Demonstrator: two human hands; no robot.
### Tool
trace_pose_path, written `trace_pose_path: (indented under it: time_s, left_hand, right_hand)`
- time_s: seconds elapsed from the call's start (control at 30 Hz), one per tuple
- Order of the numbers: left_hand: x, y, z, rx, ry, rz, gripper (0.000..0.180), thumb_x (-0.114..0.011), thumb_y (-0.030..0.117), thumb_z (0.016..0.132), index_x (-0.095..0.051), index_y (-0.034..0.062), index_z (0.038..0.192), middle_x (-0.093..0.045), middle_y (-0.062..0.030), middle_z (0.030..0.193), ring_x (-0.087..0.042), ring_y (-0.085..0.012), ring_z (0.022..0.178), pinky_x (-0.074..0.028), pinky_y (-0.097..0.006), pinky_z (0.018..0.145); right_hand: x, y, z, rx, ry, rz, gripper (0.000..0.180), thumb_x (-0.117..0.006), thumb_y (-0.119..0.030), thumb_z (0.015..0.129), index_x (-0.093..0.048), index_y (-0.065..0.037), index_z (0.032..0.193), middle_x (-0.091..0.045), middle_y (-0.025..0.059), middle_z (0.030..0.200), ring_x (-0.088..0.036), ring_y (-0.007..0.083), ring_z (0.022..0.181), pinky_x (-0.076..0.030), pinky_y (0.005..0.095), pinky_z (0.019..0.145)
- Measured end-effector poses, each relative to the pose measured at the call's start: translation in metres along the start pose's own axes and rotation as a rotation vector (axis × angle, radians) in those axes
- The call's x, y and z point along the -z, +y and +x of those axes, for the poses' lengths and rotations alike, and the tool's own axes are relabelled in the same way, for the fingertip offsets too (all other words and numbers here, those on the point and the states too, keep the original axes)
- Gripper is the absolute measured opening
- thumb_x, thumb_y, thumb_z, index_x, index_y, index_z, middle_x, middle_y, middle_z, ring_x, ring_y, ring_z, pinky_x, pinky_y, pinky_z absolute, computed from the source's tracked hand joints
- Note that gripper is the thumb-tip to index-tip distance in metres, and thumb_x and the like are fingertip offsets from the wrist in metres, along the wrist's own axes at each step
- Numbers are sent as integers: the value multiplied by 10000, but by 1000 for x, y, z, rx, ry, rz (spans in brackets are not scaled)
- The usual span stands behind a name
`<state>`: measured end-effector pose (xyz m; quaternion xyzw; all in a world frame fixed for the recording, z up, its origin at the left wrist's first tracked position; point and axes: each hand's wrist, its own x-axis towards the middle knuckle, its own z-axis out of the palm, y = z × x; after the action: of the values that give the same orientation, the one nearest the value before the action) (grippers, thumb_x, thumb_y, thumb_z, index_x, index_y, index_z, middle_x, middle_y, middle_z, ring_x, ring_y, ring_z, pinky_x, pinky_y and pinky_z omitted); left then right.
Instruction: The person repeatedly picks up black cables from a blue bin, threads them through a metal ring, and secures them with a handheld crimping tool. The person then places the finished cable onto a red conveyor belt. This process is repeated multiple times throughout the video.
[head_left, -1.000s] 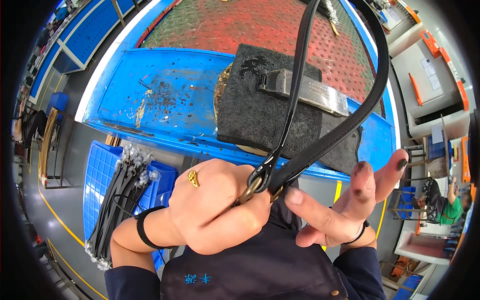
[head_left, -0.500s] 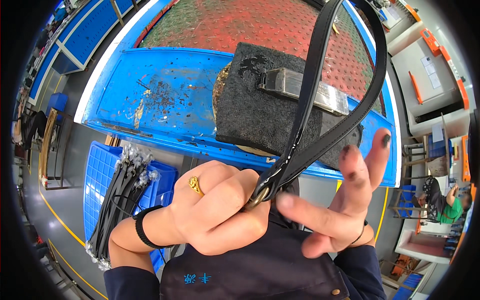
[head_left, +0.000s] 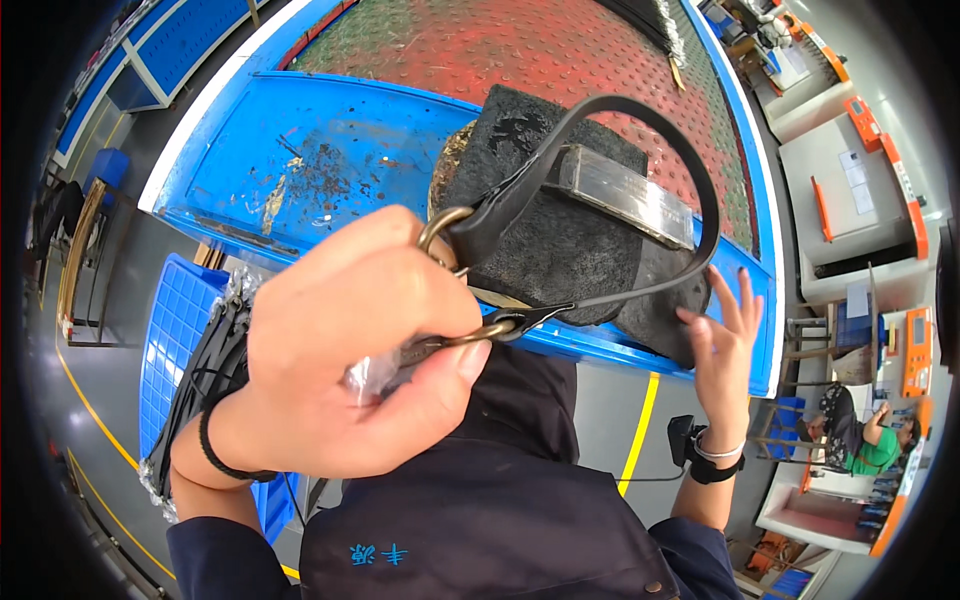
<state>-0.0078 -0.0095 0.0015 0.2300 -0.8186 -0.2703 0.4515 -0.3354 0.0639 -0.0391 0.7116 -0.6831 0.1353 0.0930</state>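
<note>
Left hand (head_left: 350, 350) clamped on brass rings (head_left: 470, 290) of the black strap (head_left: 640, 130), near me, looped over the pad (head_left: 560, 240) on the surface (head_left: 300, 150). Right hand (head_left: 725, 345) open, touching pad edge. I'd say strap is threaded, seating remains.

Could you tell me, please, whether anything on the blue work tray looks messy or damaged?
Yes: dark crumbs and scraps are scattered over the blue work tray left of the black foam pad, whose edges look worn and ragged. The black leather strap in the left hand looks intact.
</note>
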Motion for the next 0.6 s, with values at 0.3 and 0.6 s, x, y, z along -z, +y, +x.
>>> trace_pose_path:
  time_s: [0.3, 0.6]
  left_hand:
    - [-4, 9, 15, 42, -85, -229, 149, -649, 120, 631, -520, 46, 643, -495, -70, 615, -435, -141, 547, -317, -259, 493]
    - [-5, 12, 12, 38, -76, -309, 142, -654, 123, 627, -536, 48, 653, -493, -72, 602, -431, -133, 525, -308, -251, 459]
  right_hand:
    - [66, -73, 19, 609, 306, 23, 424, -317, -626, 781, -602, -343, 920, -554, -10, 969, -400, 283, 1123, -169, 540, 1029]
    - [61, -92, 30, 659, 312, 77, 309, -368, -527, 827, -624, -355, 805, -499, -40, 989, -353, 252, 1157, -164, 515, 1048]
